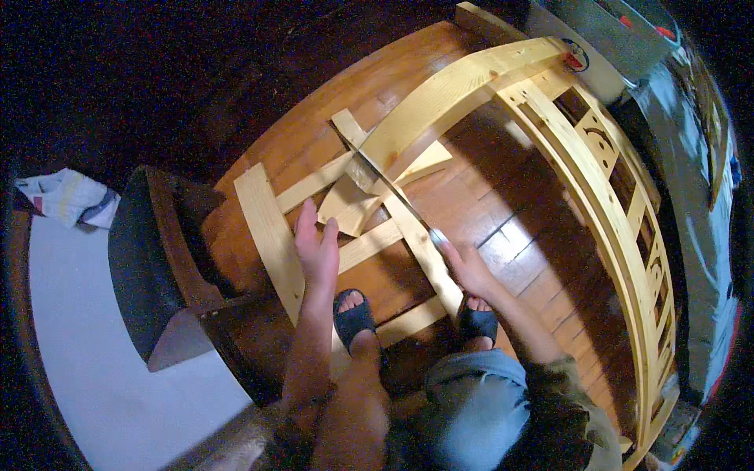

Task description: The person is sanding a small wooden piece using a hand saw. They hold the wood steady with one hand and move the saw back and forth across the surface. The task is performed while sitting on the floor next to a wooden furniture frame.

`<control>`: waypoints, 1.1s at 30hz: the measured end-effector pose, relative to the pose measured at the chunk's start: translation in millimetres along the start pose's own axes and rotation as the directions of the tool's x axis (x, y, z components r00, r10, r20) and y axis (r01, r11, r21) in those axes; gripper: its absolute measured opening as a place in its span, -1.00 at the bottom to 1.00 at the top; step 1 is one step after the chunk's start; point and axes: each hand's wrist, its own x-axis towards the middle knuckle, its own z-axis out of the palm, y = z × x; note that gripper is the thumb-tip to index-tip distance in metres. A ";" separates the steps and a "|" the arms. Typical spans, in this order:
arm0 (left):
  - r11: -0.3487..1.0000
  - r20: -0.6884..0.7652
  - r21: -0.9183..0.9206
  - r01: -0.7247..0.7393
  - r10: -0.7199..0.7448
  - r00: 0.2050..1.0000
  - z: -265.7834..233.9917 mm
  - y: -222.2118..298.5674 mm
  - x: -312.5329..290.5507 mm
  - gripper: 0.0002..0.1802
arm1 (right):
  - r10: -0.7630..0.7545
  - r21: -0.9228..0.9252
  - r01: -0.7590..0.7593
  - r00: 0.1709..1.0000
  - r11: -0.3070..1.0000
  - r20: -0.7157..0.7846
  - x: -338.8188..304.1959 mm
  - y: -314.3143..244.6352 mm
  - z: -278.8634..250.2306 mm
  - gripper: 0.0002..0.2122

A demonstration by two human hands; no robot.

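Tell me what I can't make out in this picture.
- Head view: most of the handle, covered by the right hand.
- Head view: whether the long thin tool has teeth, too small to tell.
- Head view: the near end of the white surface, cut off by the lower edge.
- Head view: the upper left background, lost in darkness.

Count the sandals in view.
2, both worn: the left sandal is below and slightly right of the left hand in the picture; the right sandal is just below the right hand. Dark areas could hide more.
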 end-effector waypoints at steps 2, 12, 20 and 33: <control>1.000 -0.020 -0.008 -0.017 0.016 1.000 -4.1 -7.8 0.1 -0.43 | 0.081 0.059 -0.081 0.997 0.995 0.005 -50.4 39.3 -18.0 -0.53; 0.998 0.021 -0.038 -0.043 0.044 0.999 5.2 9.2 -5.5 -0.43 | 0.124 -0.023 -0.122 0.987 0.992 0.099 49.4 -40.2 3.6 -0.48; 0.999 -0.041 -0.034 -0.041 0.039 0.998 -27.9 11.4 -2.2 -0.43 | 0.099 0.242 -0.116 0.992 0.963 0.082 -60.0 28.7 -23.1 -0.59; 1.000 -0.080 -0.011 -0.010 0.009 0.997 -26.4 11.9 2.8 -0.43 | 0.183 0.055 -0.194 0.970 0.980 0.163 0.5 20.8 1.5 -0.46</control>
